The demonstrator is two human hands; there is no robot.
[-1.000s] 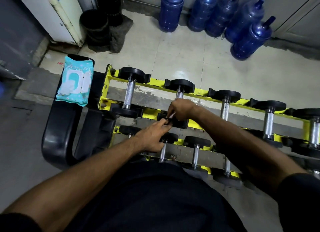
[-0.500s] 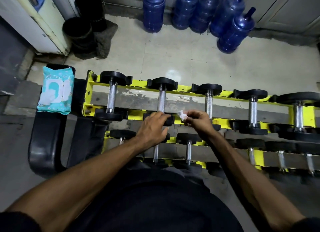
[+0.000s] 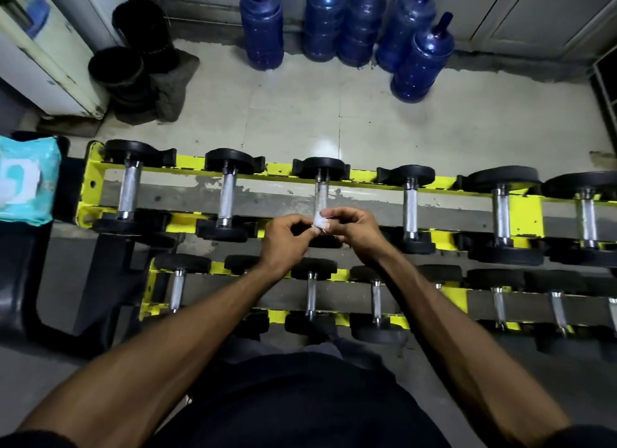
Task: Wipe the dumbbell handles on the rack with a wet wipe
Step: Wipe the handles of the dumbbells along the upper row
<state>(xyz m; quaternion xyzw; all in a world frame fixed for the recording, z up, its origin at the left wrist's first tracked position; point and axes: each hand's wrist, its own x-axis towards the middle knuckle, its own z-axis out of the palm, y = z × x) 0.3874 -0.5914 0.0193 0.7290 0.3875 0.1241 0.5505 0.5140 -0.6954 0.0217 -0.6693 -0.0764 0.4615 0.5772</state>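
The room is a dim corner with a pale tiled floor [image 3: 334,113], blue water bottles [image 3: 262,30] stood along the far wall and black buckets [image 3: 117,67] to the far left. Across it, left to right in front of me, runs the yellow rack [image 3: 444,180] in two tiers, each dumbbell laid across the rails so that its steel handle points straight away from me. At the left edge a teal pack of wipes [image 3: 25,180] rests on something black beside the rack. The dumbbell handle [image 3: 321,193] that I judge comes next is third from the left on the upper tier. It lies just beyond my fingertips, between my two hands, with its near end behind the wet wipe [image 3: 320,220]; whether they touch I cannot tell. My left hand [image 3: 283,239] and right hand [image 3: 359,229] meet above the near rail, fingers curled, both pinching the small white wad. The right looks slightly nearer the handle, so I would reach forward and wrap the wipe round the bar
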